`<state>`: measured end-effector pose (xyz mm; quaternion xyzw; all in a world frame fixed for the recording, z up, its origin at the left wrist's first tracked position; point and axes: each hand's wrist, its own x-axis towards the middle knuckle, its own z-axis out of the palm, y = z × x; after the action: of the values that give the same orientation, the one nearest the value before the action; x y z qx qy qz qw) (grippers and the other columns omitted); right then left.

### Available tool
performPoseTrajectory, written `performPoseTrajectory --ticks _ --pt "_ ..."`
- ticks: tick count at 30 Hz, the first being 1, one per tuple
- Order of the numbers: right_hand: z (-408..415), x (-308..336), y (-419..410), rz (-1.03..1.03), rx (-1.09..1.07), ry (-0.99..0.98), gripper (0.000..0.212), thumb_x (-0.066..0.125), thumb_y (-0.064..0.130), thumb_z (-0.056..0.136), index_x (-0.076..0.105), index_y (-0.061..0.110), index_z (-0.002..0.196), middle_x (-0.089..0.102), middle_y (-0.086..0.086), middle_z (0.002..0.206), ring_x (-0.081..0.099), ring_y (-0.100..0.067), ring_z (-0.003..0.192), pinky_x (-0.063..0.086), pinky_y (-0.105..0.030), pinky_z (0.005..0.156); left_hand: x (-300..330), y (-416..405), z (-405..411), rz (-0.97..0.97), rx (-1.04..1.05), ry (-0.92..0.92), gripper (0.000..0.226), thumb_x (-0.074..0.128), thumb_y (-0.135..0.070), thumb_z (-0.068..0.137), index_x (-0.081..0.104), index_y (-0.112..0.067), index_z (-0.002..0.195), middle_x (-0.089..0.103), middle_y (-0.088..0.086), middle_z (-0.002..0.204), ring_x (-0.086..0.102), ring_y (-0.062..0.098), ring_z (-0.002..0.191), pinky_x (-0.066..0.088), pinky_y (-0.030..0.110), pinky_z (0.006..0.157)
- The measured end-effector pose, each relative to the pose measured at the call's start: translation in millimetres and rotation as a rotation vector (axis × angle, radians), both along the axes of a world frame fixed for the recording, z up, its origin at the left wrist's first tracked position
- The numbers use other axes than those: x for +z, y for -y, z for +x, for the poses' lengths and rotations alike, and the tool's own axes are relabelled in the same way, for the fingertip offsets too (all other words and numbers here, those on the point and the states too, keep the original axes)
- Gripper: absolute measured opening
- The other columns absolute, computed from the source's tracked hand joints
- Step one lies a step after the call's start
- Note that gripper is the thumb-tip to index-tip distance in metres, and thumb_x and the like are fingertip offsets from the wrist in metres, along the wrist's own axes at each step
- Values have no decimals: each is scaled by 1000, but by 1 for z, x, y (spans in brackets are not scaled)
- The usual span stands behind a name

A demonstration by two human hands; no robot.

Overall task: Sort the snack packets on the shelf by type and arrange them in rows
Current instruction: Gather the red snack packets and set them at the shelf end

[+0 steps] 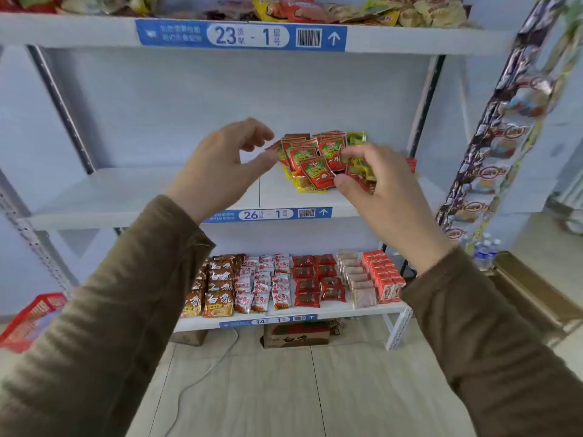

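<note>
My right hand (372,181) pinched a red packet (318,173) with its fingers, just in front of the pile of snack packets (310,152) on the middle shelf (142,197). My left hand (220,162) hung beside it, fingers loosely curled, holding nothing.

1. A cardboard box (296,335) is sitting on the floor under the rack.
2. A white cable (202,378) is trailing across the wood floor.
3. A red basket (30,321) is sitting far left.
4. Water bottles (484,252) are standing at right.
</note>
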<state>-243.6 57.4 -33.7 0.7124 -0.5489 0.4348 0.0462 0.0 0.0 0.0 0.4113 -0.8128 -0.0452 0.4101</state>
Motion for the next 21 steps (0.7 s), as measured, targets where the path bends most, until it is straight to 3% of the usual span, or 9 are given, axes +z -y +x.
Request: performPoseTrajectory --ticks 2,10,18,21 --pt "-5 -9 18 29 -44 -28 39 62 38 99 58 20 133 58 2 130 48 -16 124 34 -29 98 -8 17 -9 46 19 35 28 60 -34 101 64 -19 124 65 -5 116 60 14 109 47 28 92" --pt "-57 -56 112 170 -128 -121 39 60 35 100 55 18 134 57 -1 133 48 -22 127 40 -40 104 -55 113 -58 201 57 127 31 60 -36 101 60 -18 127 63 1 120 60 20 110 47 34 93" --pt "-101 -73 205 245 -104 -121 40 59 32 101 54 16 137 55 -2 138 44 -22 131 35 -33 104 -90 201 -97 310 106 112 38 61 -35 100 55 -16 133 61 1 120 59 21 108 42 30 88" --pt "-107 -81 236 281 -86 -109 44 58 31 101 51 16 141 53 -4 141 42 -24 135 35 -36 108 -106 226 -104 358 121 111 43 61 -36 100 52 -15 137 60 1 121 58 20 107 43 30 89"
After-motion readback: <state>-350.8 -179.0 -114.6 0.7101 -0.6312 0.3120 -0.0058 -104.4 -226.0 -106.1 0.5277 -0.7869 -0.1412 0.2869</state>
